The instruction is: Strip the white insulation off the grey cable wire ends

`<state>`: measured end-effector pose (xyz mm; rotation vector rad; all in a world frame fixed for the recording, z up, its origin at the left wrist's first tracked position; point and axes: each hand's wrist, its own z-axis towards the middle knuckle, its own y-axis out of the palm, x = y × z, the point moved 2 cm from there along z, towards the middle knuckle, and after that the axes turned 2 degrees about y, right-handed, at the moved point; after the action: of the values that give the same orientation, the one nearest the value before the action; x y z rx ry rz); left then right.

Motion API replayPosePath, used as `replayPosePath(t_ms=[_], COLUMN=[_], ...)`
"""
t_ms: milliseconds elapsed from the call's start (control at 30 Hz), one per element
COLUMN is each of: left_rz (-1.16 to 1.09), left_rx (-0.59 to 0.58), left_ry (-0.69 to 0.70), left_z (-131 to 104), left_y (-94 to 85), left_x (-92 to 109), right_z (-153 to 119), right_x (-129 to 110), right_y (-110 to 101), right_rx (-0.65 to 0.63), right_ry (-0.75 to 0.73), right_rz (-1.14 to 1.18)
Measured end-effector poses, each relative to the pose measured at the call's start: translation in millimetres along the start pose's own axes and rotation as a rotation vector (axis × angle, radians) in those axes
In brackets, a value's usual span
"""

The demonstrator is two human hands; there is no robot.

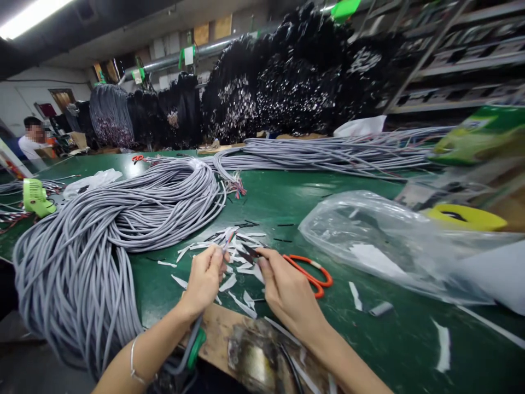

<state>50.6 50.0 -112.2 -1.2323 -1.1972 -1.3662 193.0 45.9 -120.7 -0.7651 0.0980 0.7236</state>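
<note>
My left hand [208, 273] is closed around the end of a grey cable, and thin coloured wires [232, 238] stick out above the fingers. To its right, my right hand [283, 284] grips orange-handled scissors [314, 264] near the pivot, with the handles pointing right and the dark blades pointing left toward the wires. White scraps [228, 282] and short black pieces lie on the green table [270, 202] around both hands. Below my left hand, the grey cable runs down past a green round object [197, 348].
A large grey cable bundle [164, 208] fills the left side, beside a green fan [36, 197]. More cables [320, 156] lie across the back. At right are a clear plastic bag [361, 235] and a yellow ring [467, 217]. A person [35, 139] sits far left.
</note>
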Motion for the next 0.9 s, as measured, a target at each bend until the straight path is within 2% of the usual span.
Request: replayPosePath(t_ms=[100,267,400,467,533,633,700,900], left_rz=[-0.056,-0.038,-0.063,-0.081,-0.078,-0.027,0.022,0.152], left_rx=[-0.096,-0.111,-0.155,-0.172,-0.163,-0.098,-0.074,0.014], left_ry=[-0.016,-0.018,-0.083,-0.115,-0.113,-0.023,0.031,0.067], left_z=[0,-1,-1,-1,-2,-3,-4,-6], left_y=[3.3,5.6,6.2,6.5,7.1,8.4,10.1,12.4], left_x=[0,-1,-1,0,1,4,4,1], right_z=[1,2,1,0,1,5,9,12], right_x=[-10,-15,-17,-17,-17,-16,-16,-19], right_y=[-5,-7,-10,-11,-13,-15,-17,-19], right_rx=[0.013,0.043,0.057,0.048,0.035,0.016,0.028,0.078], right_ry=[-0.047,-0.097,-0.136,-0.123,-0.055,0.111,0.186,0.189], right_rz=[-0.116,-0.309,-0.38,-0.332,-0.188,0.096,0.202,0.183])
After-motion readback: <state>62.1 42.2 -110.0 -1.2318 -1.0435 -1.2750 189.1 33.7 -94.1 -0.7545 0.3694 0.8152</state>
